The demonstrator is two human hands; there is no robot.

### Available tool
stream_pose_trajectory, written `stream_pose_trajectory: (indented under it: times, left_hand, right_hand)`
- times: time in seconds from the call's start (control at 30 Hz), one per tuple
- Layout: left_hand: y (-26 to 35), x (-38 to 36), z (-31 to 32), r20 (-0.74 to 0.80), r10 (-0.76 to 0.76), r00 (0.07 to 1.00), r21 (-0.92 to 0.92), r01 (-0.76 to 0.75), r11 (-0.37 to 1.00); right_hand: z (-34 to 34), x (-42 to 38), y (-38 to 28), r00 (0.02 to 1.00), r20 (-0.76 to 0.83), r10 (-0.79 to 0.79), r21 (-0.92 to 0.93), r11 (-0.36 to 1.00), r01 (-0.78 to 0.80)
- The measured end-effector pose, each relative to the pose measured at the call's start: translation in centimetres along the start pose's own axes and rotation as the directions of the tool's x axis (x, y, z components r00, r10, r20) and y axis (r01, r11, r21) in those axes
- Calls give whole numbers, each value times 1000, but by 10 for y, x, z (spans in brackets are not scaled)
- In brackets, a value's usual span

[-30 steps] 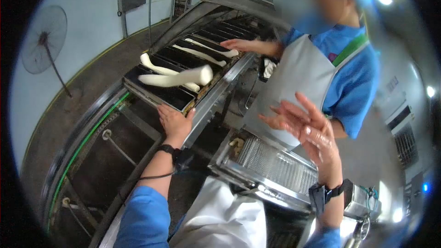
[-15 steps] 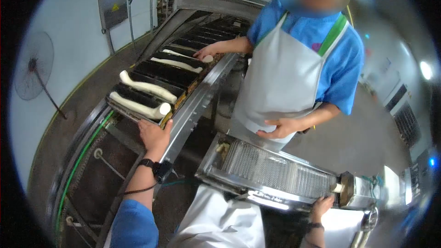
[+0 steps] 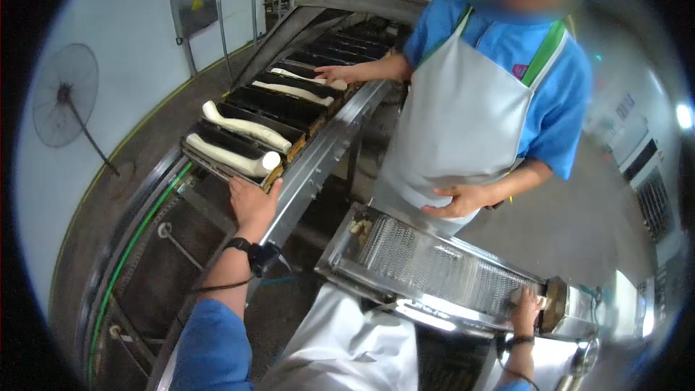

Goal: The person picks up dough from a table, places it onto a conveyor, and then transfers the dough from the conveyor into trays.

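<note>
My left hand rests against the near end of a dark conveyor tray, thumb spread apart from the fingers. Just above it, a long pale root-like piece lies in that tray, its cut end facing right. A second pale piece, bent at one end, lies in the tray behind. On the right, my right hand reaches over the end of a metal mesh belt. Its fingers close around a short pale piece, mostly hidden by the hand.
Opposite me stands a person in a white apron; one hand is at pale pieces farther up the conveyor, the other hovers near the mesh belt. A metal rail edges the conveyor. A wall fan is at left.
My right hand has moved up and onto the pale piece at the belt's end. My left hand stays at the tray. The whole view has shifted slightly.
</note>
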State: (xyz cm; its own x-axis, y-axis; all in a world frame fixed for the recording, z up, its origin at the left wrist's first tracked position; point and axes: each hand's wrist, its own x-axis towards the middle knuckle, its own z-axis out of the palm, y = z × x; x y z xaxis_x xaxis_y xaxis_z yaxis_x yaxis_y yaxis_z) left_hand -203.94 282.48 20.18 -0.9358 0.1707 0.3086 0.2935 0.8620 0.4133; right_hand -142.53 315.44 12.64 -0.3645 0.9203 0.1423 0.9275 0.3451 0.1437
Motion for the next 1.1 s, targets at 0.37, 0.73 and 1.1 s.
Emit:
stream_pose_trajectory:
  times: [0.37, 0.73, 1.1]
  left_hand:
    - [4, -2, -8, 59, -58, 997, -42, 60, 997]
    - [-1, 1, -9, 33, -3, 999, -111, 7, 994]
    - [-3, -2, -6, 13, -38, 999, -161, 40, 986]
  right_hand:
    - [-29, -1, -15, 996, 81, 47, 96, 994, -54]
    - [-316, 92, -190, 913, -309, -265, 869, -469, 158]
    - [-289, 6, -265, 779, -250, -575, 960, -253, 122]
